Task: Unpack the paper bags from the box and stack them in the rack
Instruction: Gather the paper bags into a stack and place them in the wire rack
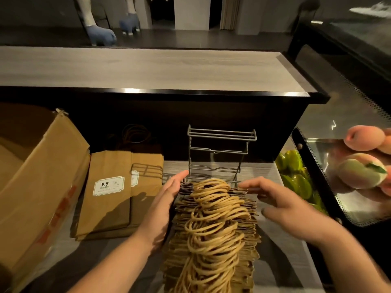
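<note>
One tall stack of paper bags (213, 225) stands in the wire rack (220, 149) on the bench (270, 172). The left hand (163, 206) presses its side with straight fingers; the right hand (283, 204) hovers, fingers spread. One box (36, 187) sits left, beside two flat bag piles (110, 191).

Both hands (211, 206) flank upright paper bags (215, 229).

One cardboard box (40, 178), one wire rack (220, 153), two hands, two peaches; the upright bags cannot be counted
</note>
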### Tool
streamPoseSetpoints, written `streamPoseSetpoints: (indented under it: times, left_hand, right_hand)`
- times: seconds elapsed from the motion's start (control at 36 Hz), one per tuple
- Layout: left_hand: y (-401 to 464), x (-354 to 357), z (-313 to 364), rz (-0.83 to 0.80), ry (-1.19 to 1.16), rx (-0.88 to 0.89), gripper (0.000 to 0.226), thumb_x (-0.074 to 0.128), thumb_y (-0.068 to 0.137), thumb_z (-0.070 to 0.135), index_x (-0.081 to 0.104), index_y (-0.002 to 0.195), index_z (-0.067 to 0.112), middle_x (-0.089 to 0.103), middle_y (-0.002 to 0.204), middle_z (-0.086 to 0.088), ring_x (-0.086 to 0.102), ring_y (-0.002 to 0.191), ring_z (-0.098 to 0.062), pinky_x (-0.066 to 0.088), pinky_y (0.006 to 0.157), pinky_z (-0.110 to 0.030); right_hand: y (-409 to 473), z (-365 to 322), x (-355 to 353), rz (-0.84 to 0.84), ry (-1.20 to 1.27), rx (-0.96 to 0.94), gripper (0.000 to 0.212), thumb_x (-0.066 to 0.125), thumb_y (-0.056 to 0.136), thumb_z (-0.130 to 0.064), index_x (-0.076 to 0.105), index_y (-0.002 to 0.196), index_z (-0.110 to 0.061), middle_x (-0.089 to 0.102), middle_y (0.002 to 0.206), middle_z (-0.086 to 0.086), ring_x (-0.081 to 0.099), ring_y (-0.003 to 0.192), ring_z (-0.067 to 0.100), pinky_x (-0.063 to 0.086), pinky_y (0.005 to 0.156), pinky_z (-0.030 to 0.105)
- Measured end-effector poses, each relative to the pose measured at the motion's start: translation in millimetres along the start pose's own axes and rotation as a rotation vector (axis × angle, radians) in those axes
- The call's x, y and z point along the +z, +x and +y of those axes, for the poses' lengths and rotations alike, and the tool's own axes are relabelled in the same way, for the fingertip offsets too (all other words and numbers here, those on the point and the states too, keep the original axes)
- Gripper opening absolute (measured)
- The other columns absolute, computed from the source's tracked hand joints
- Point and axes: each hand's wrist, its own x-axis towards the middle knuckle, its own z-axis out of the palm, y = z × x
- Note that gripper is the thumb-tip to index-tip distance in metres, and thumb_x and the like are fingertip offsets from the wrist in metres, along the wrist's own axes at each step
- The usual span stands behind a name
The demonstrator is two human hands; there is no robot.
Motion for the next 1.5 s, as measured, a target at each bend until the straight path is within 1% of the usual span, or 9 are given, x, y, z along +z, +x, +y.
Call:
streamPoseSetpoints:
  times: [0.19, 0.36, 0.47, 0.61, 0.72, 0.94, 1.22, 1.36, 1.5]
  left_hand:
    - [-12.6, 7.0, 17.9, -0.010, 0.160, -0.005, 0.041, 0.036, 0.088, 0.068, 0.047, 0.127, 0.062, 0.041, 0.145, 0.025, 0.033, 0.137, -0.005, 0.025, 0.116, -0.047]
    - [-20.8, 11.7, 29.4, -0.124, 0.165, -0.099, 0.053, 0.037, 0.093, 0.058, 0.035, 0.145, 0.045, 0.036, 0.149, 0.020, 0.033, 0.134, -0.004, 0.025, 0.112, -0.033]
    - [-22.3, 7.5, 32.7, -0.195, 0.157, -0.114, 0.058, 0.038, 0.094, 0.053, 0.029, 0.149, 0.038, 0.031, 0.154, 0.015, 0.032, 0.129, -0.002, 0.024, 0.106, -0.026]
    - [-28.3, -9.6, 36.3, -0.202, 0.153, -0.070, 0.069, 0.038, 0.084, 0.059, 0.028, 0.149, 0.040, 0.030, 0.153, 0.018, 0.028, 0.125, 0.003, 0.019, 0.102, -0.023]
    - [-30.6, -28.6, 40.5, -0.189, 0.127, -0.013, 0.073, 0.038, 0.079, 0.061, 0.032, 0.148, 0.038, 0.033, 0.152, 0.018, 0.029, 0.137, -0.001, 0.020, 0.109, -0.024]
    - [-35.2, -65.6, 62.7, -0.165, 0.012, 0.058, 0.052, 0.044, 0.080, 0.052, 0.045, 0.130, 0.040, 0.050, 0.134, 0.013, 0.044, 0.133, -0.012, 0.030, 0.115, -0.037]
    - [-42.1, -114.7, 66.8, -0.112, 0.055, 0.094, 0.040, 0.036, 0.098, 0.041, 0.046, 0.136, 0.034, 0.058, 0.123, 0.014, 0.057, 0.112, -0.005, 0.049, 0.091, -0.025]
    - [-43.1, -139.8, 55.8, 0.011, 0.067, 0.103, 0.034, 0.036, 0.100, 0.043, 0.053, 0.128, 0.035, 0.063, 0.124, 0.006, 0.060, 0.115, -0.011, 0.050, 0.099, -0.037]
    - [-45.1, -158.0, 46.2, 0.093, 0.090, 0.106, 0.040, 0.036, 0.100, 0.046, 0.048, 0.136, 0.034, 0.063, 0.118, 0.007, 0.061, 0.110, -0.009, 0.049, 0.100, -0.039]
  right_hand:
    - [16.6, -54.4, 5.8, 0.228, 0.036, 0.020, 0.024, 0.042, 0.100, -0.035, 0.055, 0.119, -0.039, 0.057, 0.115, -0.024, 0.051, 0.110, -0.003, 0.043, 0.089, 0.023]
    - [14.2, -43.7, 48.0, 0.279, 0.247, 0.230, 0.039, 0.033, 0.098, -0.057, 0.063, 0.112, -0.036, 0.067, 0.114, -0.008, 0.060, 0.111, 0.013, 0.043, 0.105, 0.045]
    - [11.9, -53.4, 49.6, 0.304, 0.248, 0.280, 0.043, 0.032, 0.101, -0.051, 0.065, 0.112, -0.027, 0.071, 0.109, -0.001, 0.065, 0.106, 0.017, 0.045, 0.103, 0.046]
    - [4.0, -77.1, 40.1, 0.395, 0.150, 0.307, 0.044, 0.030, 0.098, -0.059, 0.059, 0.122, -0.037, 0.051, 0.139, -0.005, 0.044, 0.131, 0.018, 0.033, 0.112, 0.044]
    - [-7.5, -124.4, 36.4, 0.483, 0.122, 0.233, 0.040, 0.035, 0.099, -0.051, 0.057, 0.127, -0.034, 0.052, 0.130, -0.008, 0.044, 0.127, 0.015, 0.037, 0.107, 0.042]
    - [-5.1, -199.1, 77.1, 0.383, 0.001, 0.000, 0.029, 0.040, 0.097, -0.047, 0.053, 0.122, -0.041, 0.051, 0.102, -0.030, 0.046, 0.091, -0.012, 0.036, 0.071, 0.014]
    - [33.9, -211.1, 166.0, 0.289, 0.067, 0.058, 0.033, 0.043, 0.100, -0.043, 0.043, 0.133, -0.038, 0.048, 0.111, -0.023, 0.043, 0.092, -0.013, 0.034, 0.069, 0.009]
    - [57.0, -204.0, 212.7, 0.322, 0.157, 0.078, 0.023, 0.047, 0.100, -0.037, 0.043, 0.122, -0.042, 0.050, 0.116, -0.021, 0.047, 0.096, -0.013, 0.038, 0.071, 0.009]
    - [82.2, -198.7, 236.6, 0.348, 0.218, 0.112, 0.035, 0.047, 0.100, -0.033, 0.043, 0.135, -0.031, 0.049, 0.122, -0.017, 0.049, 0.105, -0.004, 0.036, 0.072, 0.009]
